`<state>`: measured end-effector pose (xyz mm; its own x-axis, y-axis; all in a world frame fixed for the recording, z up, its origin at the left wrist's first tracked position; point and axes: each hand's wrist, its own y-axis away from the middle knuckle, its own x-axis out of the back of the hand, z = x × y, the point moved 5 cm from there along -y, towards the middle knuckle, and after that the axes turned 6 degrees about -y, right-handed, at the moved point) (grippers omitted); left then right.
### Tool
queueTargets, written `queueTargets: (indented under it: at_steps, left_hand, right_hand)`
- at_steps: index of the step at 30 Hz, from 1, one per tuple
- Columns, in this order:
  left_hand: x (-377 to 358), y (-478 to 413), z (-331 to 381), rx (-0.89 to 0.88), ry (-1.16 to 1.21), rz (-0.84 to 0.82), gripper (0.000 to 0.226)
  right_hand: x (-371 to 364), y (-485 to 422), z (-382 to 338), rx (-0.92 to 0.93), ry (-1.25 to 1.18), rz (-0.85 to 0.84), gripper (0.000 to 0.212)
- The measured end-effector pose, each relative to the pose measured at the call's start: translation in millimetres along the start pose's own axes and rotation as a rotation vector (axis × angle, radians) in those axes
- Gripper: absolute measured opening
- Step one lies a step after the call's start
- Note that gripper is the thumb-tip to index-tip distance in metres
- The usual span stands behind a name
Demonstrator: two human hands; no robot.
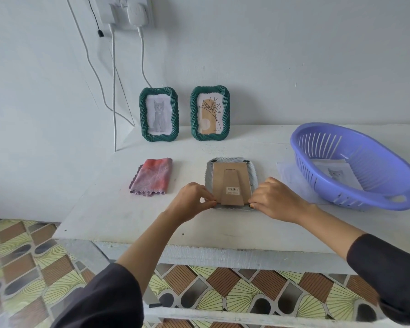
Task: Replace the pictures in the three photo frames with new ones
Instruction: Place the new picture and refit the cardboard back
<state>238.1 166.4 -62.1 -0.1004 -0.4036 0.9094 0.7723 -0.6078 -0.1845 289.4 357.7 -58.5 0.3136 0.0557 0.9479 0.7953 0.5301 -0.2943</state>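
A white photo frame (253, 172) lies face down on the table, its brown cardboard back (231, 183) and folded stand facing up. My left hand (194, 200) pinches at the frame's near left corner. At the near right corner my right hand (273, 200) pinches the same way. Two green frames stand against the wall: the left one (159, 114) shows a grey cat, the right one (210, 113) a plant drawing. A cat picture (336, 174) lies in the purple basket (350, 166).
A folded pink-and-purple cloth (152, 177) lies left of the white frame. The basket sits at the table's right on a clear sheet (291, 178). White cables (114, 91) hang from wall plugs at the back left. The white table's front edge (199, 247) is close to me.
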Motion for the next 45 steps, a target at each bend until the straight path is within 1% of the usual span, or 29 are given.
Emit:
queueTargets:
  at_steps: [8,12,14,17,19,27,31,34,37,38,40,42,45]
  left_hand:
    - [0.9,0.1,2.5,0.025,-0.015,0.019,0.015]
    - [0.9,-1.3,3.0,0.052,-0.04,0.055,0.015]
    - [-0.1,-3.0,0.7,0.07,-0.037,0.053,0.014]
    - [-0.8,-3.8,-0.9,0.099,-0.029,0.052,0.013]
    - [-0.9,-3.8,-1.4,0.115,-0.016,0.06,0.013]
    - [-0.4,-2.1,-2.7,0.15,0.02,0.056,0.012]
    - [-0.4,-3.1,-3.6,0.199,0.09,0.038,0.011]
    - [1.0,-7.2,-3.0,0.21,0.056,-0.001,0.014]
    - [6.4,-13.8,-5.3,0.261,0.081,0.039,0.021]
    - [8.9,-17.6,-7.1,0.283,0.118,0.083,0.022]
    - [12.8,-29.8,-12.8,0.33,0.169,0.177,0.023]
    - [12.3,-46.0,-20.0,0.364,0.167,0.208,0.025]
    - [3.0,-71.6,-30.3,0.373,0.156,0.167,0.027]
  right_hand:
    - [5.8,1.1,-6.3,-0.035,-0.06,0.084,0.035]
    - [3.2,2.8,-7.6,-0.103,-0.061,0.092,0.035]
    - [2.5,4.1,-7.2,-0.157,-0.093,0.109,0.031]
    - [1.1,4.1,-8.8,-0.225,-0.127,0.139,0.016]
    - [-0.4,5.0,-10.3,-0.272,-0.142,0.148,0.013]
    - [-3.3,7.2,-9.4,-0.441,-0.238,0.164,0.012]
    - [-0.6,9.0,-6.9,-0.546,-0.327,0.09,0.014]
    - [4.1,4.7,-6.6,-0.594,-0.397,0.035,0.015]
    - [4.6,-2.0,2.7,-0.697,-0.509,-0.047,0.015]
    - [4.0,-4.6,9.9,-0.749,-0.563,-0.026,0.015]
    - [4.5,-12.4,29.0,-0.859,-0.641,0.085,0.016]
    - [3.1,-24.0,47.3,-0.933,-0.646,0.145,0.02]
    - [-5.6,-45.0,62.1,-0.945,-0.631,0.066,0.026]
